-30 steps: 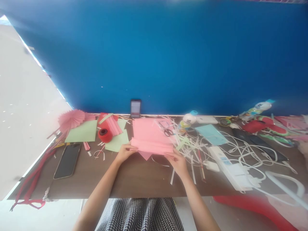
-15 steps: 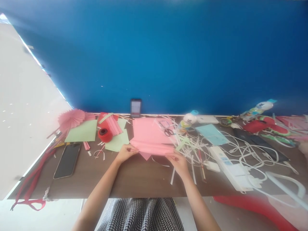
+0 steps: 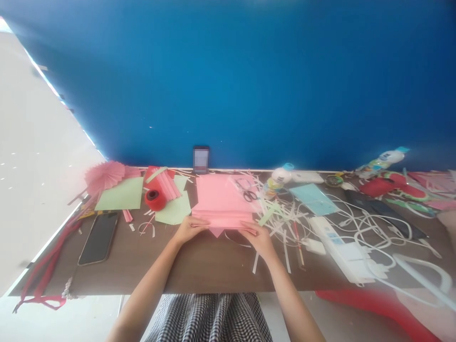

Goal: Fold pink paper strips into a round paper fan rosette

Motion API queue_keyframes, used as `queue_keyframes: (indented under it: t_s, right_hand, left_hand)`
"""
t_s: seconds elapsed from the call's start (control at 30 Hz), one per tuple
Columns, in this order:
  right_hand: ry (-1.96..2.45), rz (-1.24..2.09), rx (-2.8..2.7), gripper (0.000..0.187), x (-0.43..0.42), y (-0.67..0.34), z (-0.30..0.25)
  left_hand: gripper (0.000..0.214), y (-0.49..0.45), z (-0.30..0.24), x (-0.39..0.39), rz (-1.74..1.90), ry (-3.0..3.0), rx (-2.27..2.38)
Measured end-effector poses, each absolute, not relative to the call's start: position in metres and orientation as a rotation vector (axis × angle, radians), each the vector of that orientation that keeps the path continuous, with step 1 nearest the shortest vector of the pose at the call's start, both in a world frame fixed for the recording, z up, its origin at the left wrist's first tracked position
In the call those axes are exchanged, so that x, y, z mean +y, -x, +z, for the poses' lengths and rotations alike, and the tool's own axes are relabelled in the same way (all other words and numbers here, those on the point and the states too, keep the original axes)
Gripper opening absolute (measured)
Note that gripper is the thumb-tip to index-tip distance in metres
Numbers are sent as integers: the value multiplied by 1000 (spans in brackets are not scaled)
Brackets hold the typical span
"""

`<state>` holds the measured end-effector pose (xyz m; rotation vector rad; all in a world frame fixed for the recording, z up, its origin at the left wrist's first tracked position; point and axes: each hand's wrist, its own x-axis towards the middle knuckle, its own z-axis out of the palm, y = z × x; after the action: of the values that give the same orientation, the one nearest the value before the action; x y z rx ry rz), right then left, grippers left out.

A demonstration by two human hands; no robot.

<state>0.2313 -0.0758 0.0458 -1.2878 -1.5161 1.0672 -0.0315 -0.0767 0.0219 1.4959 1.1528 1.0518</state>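
A pink paper sheet lies on the brown table in front of me, its near edge folded into pleats. My left hand pinches the left end of the folded strip. My right hand pinches the right end. A small pink triangular scrap pokes out beneath the folds between the hands.
Left: a black phone, a red tape roll, green papers, pink paper fans. A small phone leans on the blue wall. Right: scissors, paper strips, a power strip with white cables, bottles.
Both hands have moved slightly inward and forward, pressing the pleated near edge of the pink paper flatter and narrower.
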Motion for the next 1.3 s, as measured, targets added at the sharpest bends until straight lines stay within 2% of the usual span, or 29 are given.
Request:
queue_keyframes:
  t_s: [0.1, 0.2, 0.33, 0.57, 0.73, 0.9, 1.1, 1.17, 1.23, 1.3]
  right_hand:
    - [1301, 1124, -1542, 22, -76, -232, 45]
    - [1320, 1034, -1550, 15, -76, -230, 44]
    - [1327, 950, -1508, 14, -75, -220, 45]
    - [1256, 1202, -1241, 27, -75, -218, 42]
    - [1258, 1200, -1020, 27, -73, -217, 30]
    - [1271, 1253, -870, 42, -67, -223, 37]
    - [1083, 1172, -1003, 28, -67, -242, 50]
    - [1051, 1254, -1157, 34, -73, -242, 53]
    - [1085, 1324, -1318, 50, -79, -238, 55]
    - [1162, 1285, -1443, 56, -82, -234, 57]
  left_hand:
    - [23, 33, 25, -77, 1055, -1556, 1161]
    - [21, 37, 29, -76, 1070, -1590, 1182]
    - [20, 43, 31, -75, 1108, -1579, 1209]
    - [22, 43, 30, -75, 1105, -1504, 1188]
    - [23, 38, 30, -76, 1060, -1527, 1154]
    - [22, 43, 31, -75, 1056, -1529, 1162]
    - [23, 50, 27, -70, 1166, -1453, 1228]
    - [23, 50, 26, -70, 1168, -1446, 1217]
    - [23, 49, 25, -70, 1164, -1442, 1209]
    - [24, 48, 25, -71, 1149, -1439, 1205]
